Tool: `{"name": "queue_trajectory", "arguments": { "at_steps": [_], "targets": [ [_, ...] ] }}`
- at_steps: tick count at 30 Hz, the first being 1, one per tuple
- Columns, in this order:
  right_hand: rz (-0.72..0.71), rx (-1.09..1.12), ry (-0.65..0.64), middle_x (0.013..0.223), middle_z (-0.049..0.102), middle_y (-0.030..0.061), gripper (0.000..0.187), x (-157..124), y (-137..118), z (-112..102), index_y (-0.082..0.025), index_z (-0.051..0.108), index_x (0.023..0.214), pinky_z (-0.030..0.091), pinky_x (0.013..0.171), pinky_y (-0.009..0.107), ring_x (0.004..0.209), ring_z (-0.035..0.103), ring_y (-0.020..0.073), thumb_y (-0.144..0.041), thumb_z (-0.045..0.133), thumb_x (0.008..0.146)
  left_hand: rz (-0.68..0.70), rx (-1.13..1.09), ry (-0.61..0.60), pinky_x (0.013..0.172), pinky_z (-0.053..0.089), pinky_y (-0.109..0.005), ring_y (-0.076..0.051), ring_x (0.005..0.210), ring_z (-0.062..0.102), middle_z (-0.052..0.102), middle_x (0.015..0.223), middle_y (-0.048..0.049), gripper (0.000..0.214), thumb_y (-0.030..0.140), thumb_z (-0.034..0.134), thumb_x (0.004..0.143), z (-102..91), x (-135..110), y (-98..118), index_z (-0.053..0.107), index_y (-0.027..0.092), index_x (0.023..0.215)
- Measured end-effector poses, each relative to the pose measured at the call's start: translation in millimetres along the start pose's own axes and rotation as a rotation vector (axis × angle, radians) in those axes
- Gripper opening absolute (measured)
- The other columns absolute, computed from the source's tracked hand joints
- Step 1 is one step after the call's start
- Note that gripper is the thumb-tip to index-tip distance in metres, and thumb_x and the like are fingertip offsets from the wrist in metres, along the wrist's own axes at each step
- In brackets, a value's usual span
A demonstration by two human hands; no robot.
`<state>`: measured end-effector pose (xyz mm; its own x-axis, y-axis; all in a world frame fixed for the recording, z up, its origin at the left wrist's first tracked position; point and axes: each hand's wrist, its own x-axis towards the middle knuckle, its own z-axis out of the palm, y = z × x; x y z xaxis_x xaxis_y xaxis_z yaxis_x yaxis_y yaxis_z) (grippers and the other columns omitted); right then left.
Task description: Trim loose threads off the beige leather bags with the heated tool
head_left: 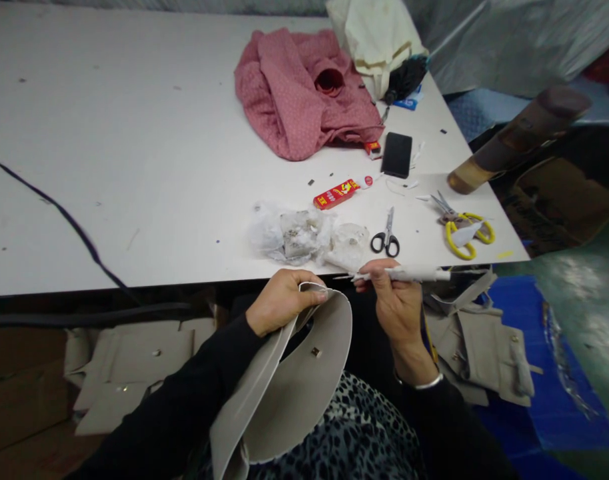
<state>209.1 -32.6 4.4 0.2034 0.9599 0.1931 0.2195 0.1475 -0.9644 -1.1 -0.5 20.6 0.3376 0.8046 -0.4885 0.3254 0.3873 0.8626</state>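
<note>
While a smooth beige bag [299, 407] with a rounded flap is pinched at its far rim by the left hand [283, 299], a slim white tool [419, 273] with a thin pointed tip is gripped by the right hand [398, 307], just right of it. The bag is held over a spotted garment [372, 427], near the edge of the hard white table [109, 133], where crumpled translucent plastic [304, 233] is flanked on the right by black-handled scissors [385, 241].

table [109, 133] passable at upper left; bottle [517, 141] obstructs its right edge.
</note>
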Motion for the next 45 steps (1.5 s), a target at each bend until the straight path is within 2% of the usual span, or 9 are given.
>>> {"name": "queue_trajectory", "arguments": {
  "at_steps": [3, 10, 20, 22, 26, 29, 31, 38, 45],
  "targets": [
    [0.107, 0.107, -0.07, 0.067, 0.07, 0.0009, 0.039, -6.7, -4.0, 8.6, -0.021, 0.071, 0.087, 0.06, 0.058, 0.029, 0.059, 0.069, 0.0169, -0.055, 0.062, 0.102, 0.018, 0.028, -0.009, 0.076, 0.049, -0.031, -0.019, 0.073, 0.065, 0.076, 0.079, -0.0029, 0.023, 0.035, 0.082, 0.073, 0.9, 2.2, -2.4, 0.08, 0.016, 0.085],
    [0.169, 0.136, -0.141, 0.069, 0.07, 0.0013, 0.035, -11.2, 9.4, 9.7, -0.02, 0.072, 0.087, 0.059, 0.06, 0.026, 0.062, 0.069, 0.0153, -0.05, 0.063, 0.103, 0.026, 0.019, -0.033, 0.074, 0.048, -0.031, -0.018, 0.071, 0.063, 0.075, 0.077, -0.0021, 0.023, 0.036, 0.082, 0.073, 0.2, 0.6, -3.1, 0.08, 0.017, 0.086],
    [-0.029, -0.043, -0.324, 0.065, 0.063, -0.0012, 0.041, 1.9, 0.5, 7.8, -0.019, 0.067, 0.073, 0.047, 0.06, 0.023, 0.059, 0.061, 0.0107, -0.041, 0.057, 0.107, 0.007, -0.047, -0.084, 0.067, 0.041, -0.029, -0.015, 0.063, 0.053, 0.067, 0.066, -0.0003, 0.016, 0.03, 0.075, 0.068, 11.7, 0.0, -4.2, 0.074, 0.015, 0.074],
    [0.011, 0.037, -0.272, 0.066, 0.064, -0.0014, 0.037, -2.3, 2.0, 10.4, -0.02, 0.069, 0.078, 0.049, 0.058, 0.022, 0.058, 0.063, 0.0113, -0.041, 0.059, 0.106, 0.017, -0.095, -0.059, 0.066, 0.04, -0.029, -0.014, 0.062, 0.052, 0.065, 0.065, 0.0007, 0.018, 0.031, 0.076, 0.069, 9.9, 0.5, -5.9, 0.073, 0.015, 0.075],
    [0.031, 0.165, 0.0, 0.07, 0.068, -0.0016, 0.029, -8.6, 9.6, 12.1, -0.022, 0.071, 0.09, 0.055, 0.06, 0.024, 0.063, 0.067, 0.0133, -0.043, 0.059, 0.106, 0.024, -0.239, 0.009, 0.06, 0.04, -0.027, -0.013, 0.058, 0.052, 0.061, 0.063, 0.0026, 0.022, 0.036, 0.079, 0.07, 0.3, 1.5, -9.0, 0.069, 0.017, 0.077],
    [-0.052, 0.035, 0.156, 0.076, 0.068, -0.0008, 0.028, -1.3, 13.4, 5.5, -0.022, 0.07, 0.092, 0.055, 0.065, 0.026, 0.066, 0.066, 0.0134, -0.043, 0.058, 0.107, 0.001, -0.337, 0.03, 0.057, 0.041, -0.026, -0.012, 0.055, 0.051, 0.06, 0.062, 0.0032, 0.026, 0.036, 0.082, 0.069, -6.3, 2.3, -9.5, 0.067, 0.017, 0.078],
    [-0.105, -0.078, 0.175, 0.08, 0.068, -0.0001, 0.026, 6.8, 15.5, -0.7, -0.022, 0.069, 0.094, 0.055, 0.068, 0.028, 0.069, 0.066, 0.0142, -0.043, 0.058, 0.107, -0.033, -0.405, 0.021, 0.056, 0.042, -0.026, -0.012, 0.054, 0.053, 0.062, 0.062, 0.0026, 0.03, 0.037, 0.086, 0.067, -8.9, 3.3, -9.1, 0.067, 0.016, 0.078],
    [-0.218, -0.336, 0.022, 0.085, 0.07, 0.0025, 0.025, 21.8, 18.9, -7.1, -0.021, 0.069, 0.099, 0.051, 0.072, 0.031, 0.075, 0.067, 0.0174, -0.043, 0.059, 0.107, -0.128, -0.556, -0.003, 0.054, 0.046, -0.025, -0.013, 0.054, 0.058, 0.065, 0.063, 0.0002, 0.038, 0.034, 0.094, 0.059, -10.3, 7.9, -7.1, 0.068, 0.015, 0.078],
    [-0.481, -0.649, -0.14, 0.086, 0.073, 0.0072, 0.027, 21.8, 6.8, -6.3, -0.019, 0.069, 0.094, 0.047, 0.074, 0.032, 0.08, 0.067, 0.0201, -0.039, 0.058, 0.108, -0.147, -0.646, -0.025, 0.056, 0.049, -0.025, -0.013, 0.055, 0.06, 0.067, 0.065, -0.0005, 0.037, 0.03, 0.096, 0.057, -9.9, 6.8, -8.3, 0.069, 0.014, 0.078]
  ]
}}
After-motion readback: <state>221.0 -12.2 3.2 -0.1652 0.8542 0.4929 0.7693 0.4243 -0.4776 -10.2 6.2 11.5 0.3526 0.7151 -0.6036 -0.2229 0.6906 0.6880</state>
